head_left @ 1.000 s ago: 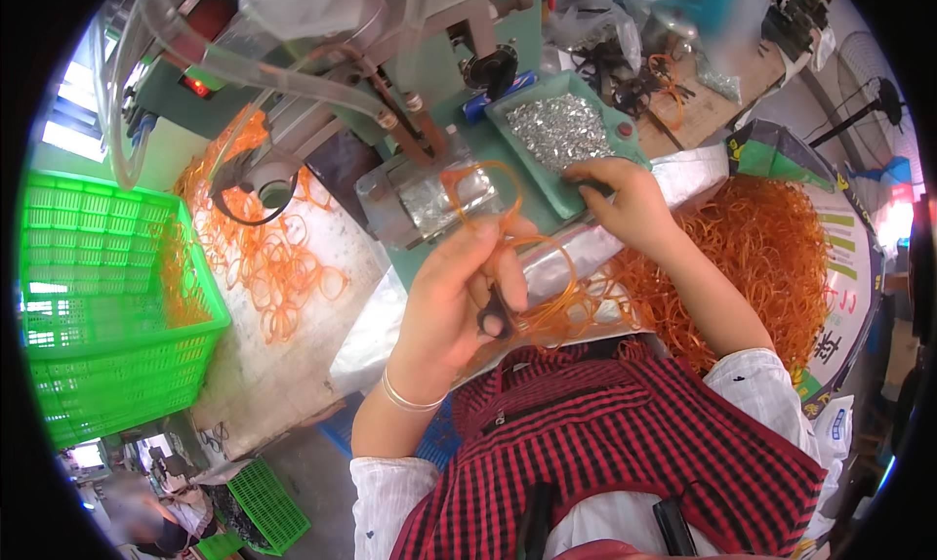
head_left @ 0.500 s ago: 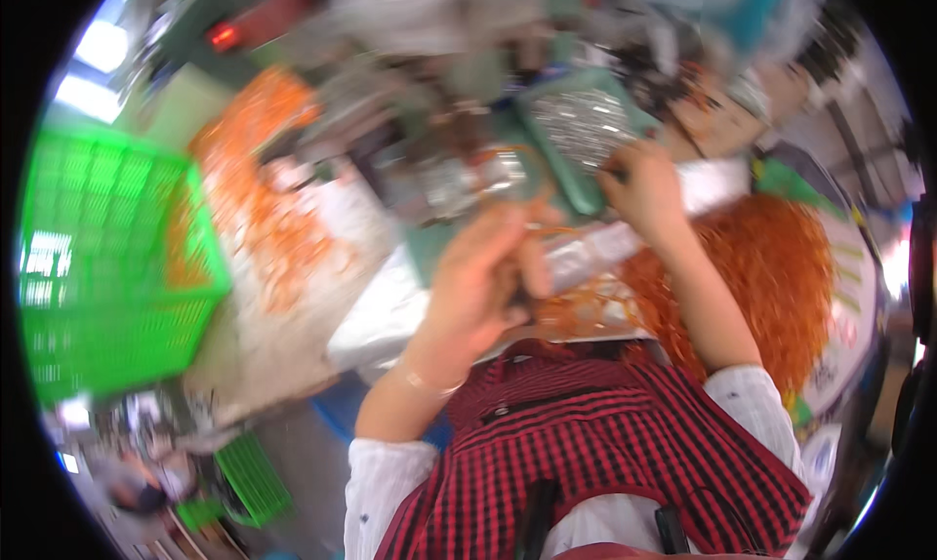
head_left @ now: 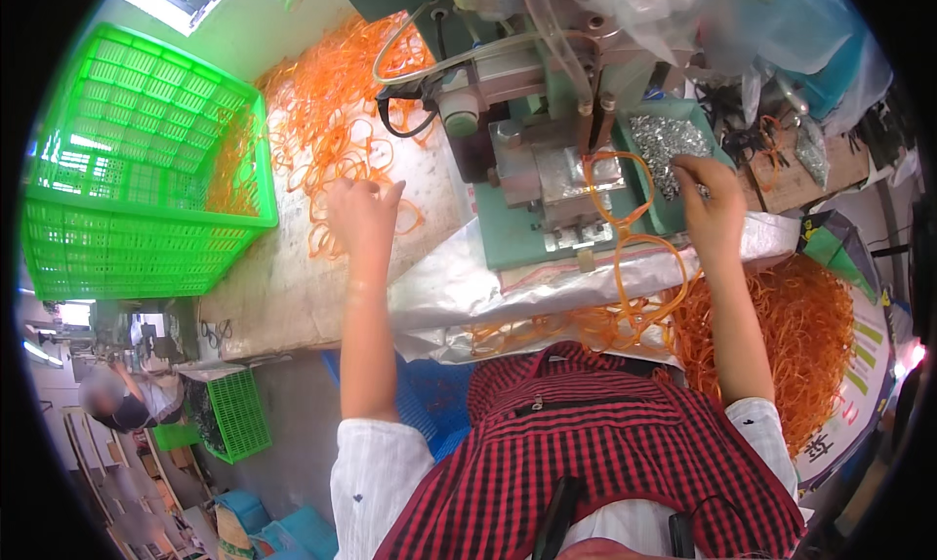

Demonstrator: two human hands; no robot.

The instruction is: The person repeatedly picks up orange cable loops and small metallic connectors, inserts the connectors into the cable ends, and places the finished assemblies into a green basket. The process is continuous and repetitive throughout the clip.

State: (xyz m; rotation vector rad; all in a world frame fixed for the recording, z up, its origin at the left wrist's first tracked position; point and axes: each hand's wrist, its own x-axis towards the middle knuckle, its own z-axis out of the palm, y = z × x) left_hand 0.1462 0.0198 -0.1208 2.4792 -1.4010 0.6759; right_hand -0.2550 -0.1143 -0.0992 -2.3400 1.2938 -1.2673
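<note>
My left hand [head_left: 363, 209] reaches over loose orange plastic loops [head_left: 337, 136] on the pale table, fingers spread and apparently holding nothing. My right hand [head_left: 717, 209] is at a green tray [head_left: 639, 204] of small shiny metal parts [head_left: 662, 142]. Its fingers are bent together at the parts; whatever they pinch is too small to make out. Between my hands stands a green bench press [head_left: 556, 184]. At its metal fixture hangs an orange double-looped piece [head_left: 626, 230], shaped like a glasses frame; neither hand touches it.
A green plastic basket [head_left: 146, 209] stands at the left with more orange pieces in it. A large heap of orange pieces [head_left: 771, 336] lies at the right. Silver foil [head_left: 439, 282] covers the table's near edge. Farther off at the lower left is another person [head_left: 142, 399].
My left hand has moved left, from in front of the press to the orange loops. My right hand stays at the tray. The view has swung and become sharper.
</note>
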